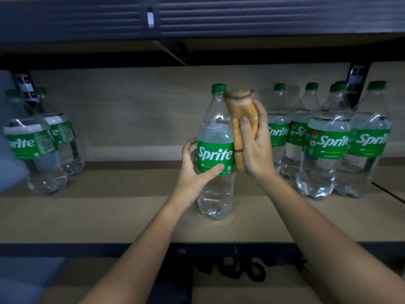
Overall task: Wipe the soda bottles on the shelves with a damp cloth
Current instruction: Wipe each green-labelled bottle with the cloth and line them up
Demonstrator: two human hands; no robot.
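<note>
**Cloth on the middle bottle**

Your 2 forearms reach in over the front edge of the shelf. Your left hand curls around the bottle at its green label, thumb across the front, fingers behind. The bottle stands upright on the shelf, apart from the others. Your right hand clamps a folded tan cloth flat against the bottle's right side, thumb on the cloth's front; the cloth runs from just below the cap down to the label's lower edge. Farther back on your right, 5 bottles stand bunched together near the back wall. On your left, 2 bottles stand close together, blurred at the frame's edge.
</note>
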